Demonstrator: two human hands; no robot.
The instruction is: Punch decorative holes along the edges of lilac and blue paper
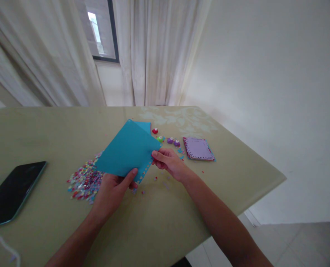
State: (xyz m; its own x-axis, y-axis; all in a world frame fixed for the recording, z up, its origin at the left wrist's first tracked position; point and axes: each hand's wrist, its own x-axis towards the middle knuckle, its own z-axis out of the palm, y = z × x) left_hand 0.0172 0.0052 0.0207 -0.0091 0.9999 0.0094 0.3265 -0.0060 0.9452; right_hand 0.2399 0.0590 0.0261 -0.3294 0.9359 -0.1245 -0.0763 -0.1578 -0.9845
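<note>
A blue sheet of paper [128, 148] is held up and tilted over the table between both hands. A row of small cut-out holes runs along its lower right edge. My left hand [116, 187] grips the near edge, thumb on top and fingers underneath. At the right corner my right hand [167, 161] pinches the sheet between thumb and fingers. Another blue sheet [144, 127] lies partly hidden behind it. Just past the right hand sit small hole punches shaped like little creatures, a red one [155, 131], a green one [160, 139] and a purple one [176, 143].
A heap of colourful paper bits [84, 181] lies left of the sheet. A stack of lilac squares with punched edges [198, 149] is at the right. A dark tablet [15, 189] and a white cable [6, 246] are on the left of the table [237, 174].
</note>
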